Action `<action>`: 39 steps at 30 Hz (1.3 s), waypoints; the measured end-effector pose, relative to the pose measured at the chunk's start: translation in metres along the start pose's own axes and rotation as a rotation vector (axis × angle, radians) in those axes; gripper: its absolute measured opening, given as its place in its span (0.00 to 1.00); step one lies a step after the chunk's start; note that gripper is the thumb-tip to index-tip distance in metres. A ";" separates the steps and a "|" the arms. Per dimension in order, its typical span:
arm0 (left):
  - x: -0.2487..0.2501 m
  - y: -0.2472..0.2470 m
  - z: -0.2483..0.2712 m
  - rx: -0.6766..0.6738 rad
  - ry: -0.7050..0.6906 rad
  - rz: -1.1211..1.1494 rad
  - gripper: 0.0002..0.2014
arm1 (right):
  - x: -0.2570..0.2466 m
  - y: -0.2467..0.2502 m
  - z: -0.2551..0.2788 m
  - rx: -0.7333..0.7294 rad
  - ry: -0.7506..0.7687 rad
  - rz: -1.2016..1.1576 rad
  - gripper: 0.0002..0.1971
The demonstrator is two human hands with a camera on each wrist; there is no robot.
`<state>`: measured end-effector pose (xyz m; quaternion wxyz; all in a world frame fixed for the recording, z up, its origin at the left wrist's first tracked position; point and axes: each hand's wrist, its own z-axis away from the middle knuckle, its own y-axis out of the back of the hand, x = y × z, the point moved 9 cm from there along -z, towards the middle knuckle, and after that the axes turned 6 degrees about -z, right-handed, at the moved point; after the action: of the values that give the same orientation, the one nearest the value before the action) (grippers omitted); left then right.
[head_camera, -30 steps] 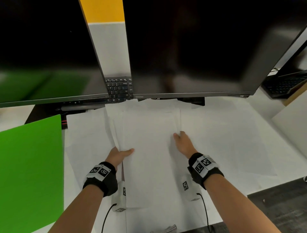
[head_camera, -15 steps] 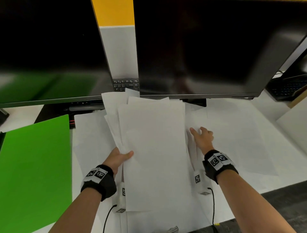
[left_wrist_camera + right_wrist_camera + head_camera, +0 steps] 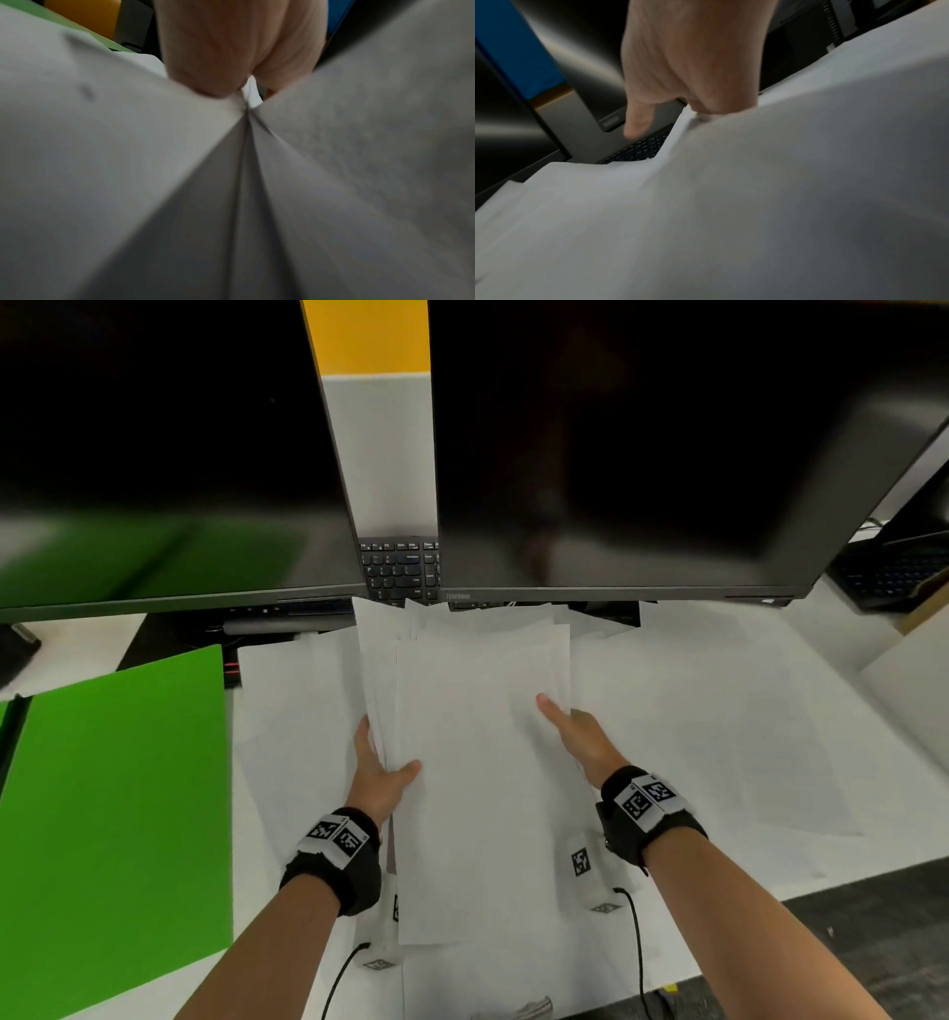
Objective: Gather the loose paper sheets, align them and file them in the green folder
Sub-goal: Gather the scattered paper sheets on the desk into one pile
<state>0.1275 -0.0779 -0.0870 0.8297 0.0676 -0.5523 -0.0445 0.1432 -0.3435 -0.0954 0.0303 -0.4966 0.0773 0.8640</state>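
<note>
Left hand: your left hand (image 3: 377,775) is gripping the left edge of the stack of sheets (image 3: 477,762), thumb lying on the top sheet, fingers tucked underneath; the left wrist view is showing thumb and fingers (image 3: 205,60) pinching the paper edges.
Right hand: your right hand (image 3: 577,737) is holding the stack's right edge, thumb stretching out over the top sheet, the other fingers (image 3: 718,97) curling down behind the edge.
Stack of sheets: it is sitting between your hands, far corners fanning out unevenly below the monitors (image 3: 616,454).
Loose sheets: more sheets (image 3: 719,711) are lying flat on the tabletop (image 3: 847,629) to either side.
Green folder: the green folder (image 3: 118,814) is lying at the left, well apart from the stack.
</note>
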 end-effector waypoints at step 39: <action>0.158 0.035 0.050 0.121 -0.486 0.227 0.10 | -0.164 0.019 0.100 0.025 0.689 -0.354 0.15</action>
<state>0.1427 -0.0704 0.0815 0.6669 0.0420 -0.7410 0.0667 0.1388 -0.3415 0.0977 0.1574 -0.7629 0.0064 0.6271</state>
